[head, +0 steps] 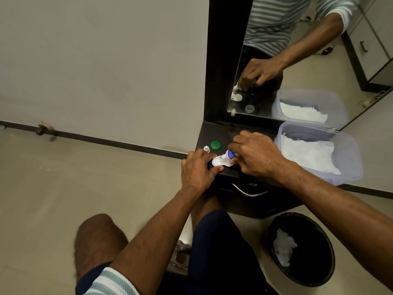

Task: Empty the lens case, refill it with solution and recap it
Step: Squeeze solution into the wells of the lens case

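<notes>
The white lens case (219, 162) lies open on the dark cabinet top (219, 133) near its front edge. My left hand (196, 170) steadies the case from the left, fingers on its edge. My right hand (256, 154) grips a small solution bottle with a blue label (230, 154), tipped so its nozzle points down into the left well of the case. A green cap (215, 145) and a small white bottle cap (206, 148) rest on the cabinet top just behind the case.
A clear plastic tub (350, 158) holding white tissues sits at the right of the cabinet top. A mirror (297, 60) stands behind. A black bin (302, 250) with crumpled tissue is on the floor at lower right. A drawer handle (248, 191) lies below.
</notes>
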